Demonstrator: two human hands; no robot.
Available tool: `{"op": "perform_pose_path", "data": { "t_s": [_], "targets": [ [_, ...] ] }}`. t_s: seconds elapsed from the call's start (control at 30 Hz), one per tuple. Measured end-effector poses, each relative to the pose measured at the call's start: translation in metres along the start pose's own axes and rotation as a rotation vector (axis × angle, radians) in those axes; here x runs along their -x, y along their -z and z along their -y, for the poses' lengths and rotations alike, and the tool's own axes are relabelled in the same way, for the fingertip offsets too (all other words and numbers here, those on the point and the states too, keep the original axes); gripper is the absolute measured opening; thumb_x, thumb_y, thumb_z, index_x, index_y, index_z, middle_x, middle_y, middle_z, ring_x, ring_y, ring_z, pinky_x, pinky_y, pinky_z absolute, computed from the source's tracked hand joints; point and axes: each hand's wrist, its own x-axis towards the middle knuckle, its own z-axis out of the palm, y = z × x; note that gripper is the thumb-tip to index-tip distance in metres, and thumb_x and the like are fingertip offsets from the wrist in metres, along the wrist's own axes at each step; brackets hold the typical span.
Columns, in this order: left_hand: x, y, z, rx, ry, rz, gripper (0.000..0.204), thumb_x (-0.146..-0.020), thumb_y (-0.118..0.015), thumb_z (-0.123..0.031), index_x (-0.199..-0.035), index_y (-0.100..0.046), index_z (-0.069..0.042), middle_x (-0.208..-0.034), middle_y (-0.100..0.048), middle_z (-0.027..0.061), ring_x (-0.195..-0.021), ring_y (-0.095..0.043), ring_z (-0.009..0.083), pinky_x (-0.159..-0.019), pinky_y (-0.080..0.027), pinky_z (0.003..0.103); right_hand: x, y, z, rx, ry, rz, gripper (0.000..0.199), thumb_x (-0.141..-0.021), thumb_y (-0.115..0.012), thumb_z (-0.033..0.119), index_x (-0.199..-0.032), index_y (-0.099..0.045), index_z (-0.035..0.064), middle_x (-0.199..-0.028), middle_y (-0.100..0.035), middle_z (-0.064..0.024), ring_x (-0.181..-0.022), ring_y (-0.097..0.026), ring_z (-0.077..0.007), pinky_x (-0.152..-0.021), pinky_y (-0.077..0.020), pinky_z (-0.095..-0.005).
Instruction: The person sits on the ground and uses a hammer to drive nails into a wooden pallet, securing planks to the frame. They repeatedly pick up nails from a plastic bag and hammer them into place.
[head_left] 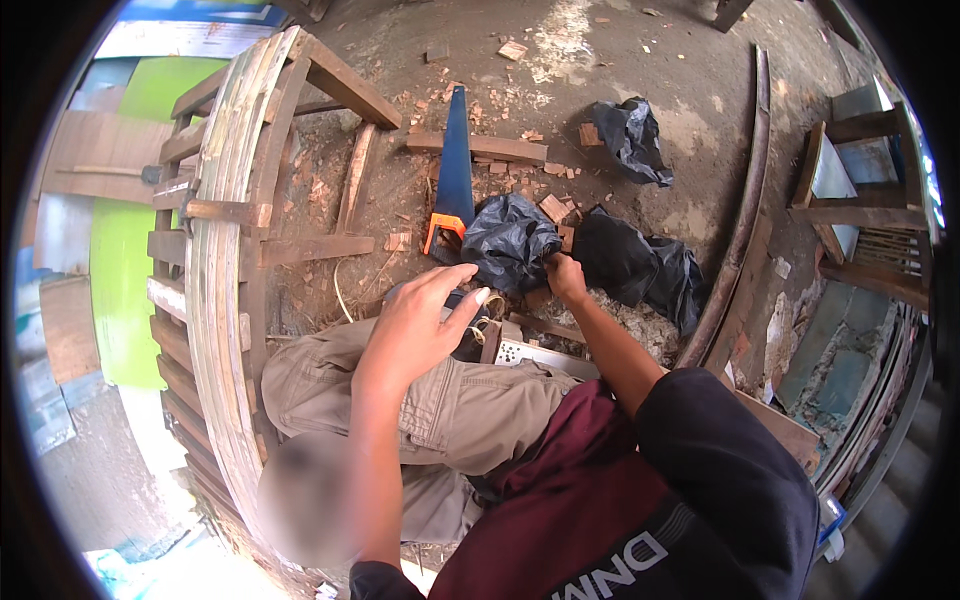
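A black plastic bag (pixel 508 238) stands on the ground in front of me, crumpled and bulging; what is inside it is hidden. My right hand (pixel 566 278) is closed on the bag's right edge. Just left of the bag's near side, my left hand (pixel 425 315) hovers with its fingers stretched and thumb apart, holding nothing. Beyond it lies a handsaw (pixel 455 165) with a blue blade and an orange-edged handle. A second black bag (pixel 640 265) slumps to the right, and another crumpled one (pixel 632 138) lies farther off.
Small wood offcuts (pixel 553 208) and chips litter the dirt floor around a wooden bar (pixel 490 148). A slatted wooden frame (pixel 222 260) runs along my left. On the right are a long curved-looking beam (pixel 745 210) and a wooden stand (pixel 868 215).
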Motion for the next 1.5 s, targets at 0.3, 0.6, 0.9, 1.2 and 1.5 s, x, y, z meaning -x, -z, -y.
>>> {"op": "perform_pose_path", "data": {
  "t_s": [0.3,0.6,0.9,1.2,1.5],
  "targets": [
    [-0.012,-0.033,0.039,0.046,0.167,0.061,0.032,-0.094,-0.067,-0.023,-0.115,-0.067,0.002,-0.102,-0.072,0.0223,-0.098,-0.069,0.0396,-0.086,-0.053,0.046,-0.017,-0.019,-0.003,0.230,-0.026,-0.003,0.044,-0.095,-0.060,0.016,-0.135,-0.043,0.0102,-0.106,-0.070,-0.0240,-0.097,-0.068,-0.0469,-0.082,-0.0532,-0.0562],
    [-0.019,-0.027,0.038,0.034,0.257,0.099,0.039,-0.098,-0.065,-0.027,-0.122,-0.065,0.004,-0.109,-0.073,0.0216,-0.098,-0.073,0.0337,-0.085,-0.056,0.040,-0.018,-0.014,-0.007,0.319,0.068,-0.028,0.037,-0.094,-0.064,0.018,-0.127,-0.050,0.0098,-0.099,-0.071,-0.0236,-0.092,-0.069,-0.0463,-0.078,-0.0547,-0.0556],
    [-0.017,-0.025,0.039,0.010,0.277,0.095,0.041,-0.098,-0.065,-0.028,-0.124,-0.065,0.003,-0.113,-0.072,0.0220,-0.099,-0.072,0.0341,-0.086,-0.056,0.040,-0.022,-0.016,-0.015,0.243,0.068,-0.110,0.033,-0.091,-0.066,0.015,-0.121,-0.054,0.0114,-0.099,-0.071,-0.0238,-0.094,-0.069,-0.0457,-0.079,-0.0543,-0.0556],
    [-0.014,-0.028,0.040,0.021,0.282,0.080,0.042,-0.098,-0.064,-0.030,-0.124,-0.065,0.003,-0.116,-0.071,0.0222,-0.100,-0.072,0.0355,-0.086,-0.056,0.041,-0.023,-0.009,-0.018,0.332,0.274,-0.017,0.027,-0.089,-0.062,0.012,-0.116,-0.060,0.0132,-0.104,-0.069,-0.0224,-0.094,-0.069,-0.0450,-0.079,-0.0558,-0.0539],
    [-0.015,-0.026,0.034,0.064,0.262,0.021,0.034,-0.097,-0.064,-0.027,-0.111,-0.068,0.003,-0.108,-0.070,0.0257,-0.103,-0.066,0.0425,-0.090,-0.052,0.047,-0.043,-0.013,-0.033,0.437,0.299,0.070,0.025,-0.093,-0.055,0.015,-0.115,-0.065,0.0097,-0.108,-0.069,-0.0249,-0.091,-0.070,-0.0455,-0.077,-0.0566,-0.0538]
  ]
}}
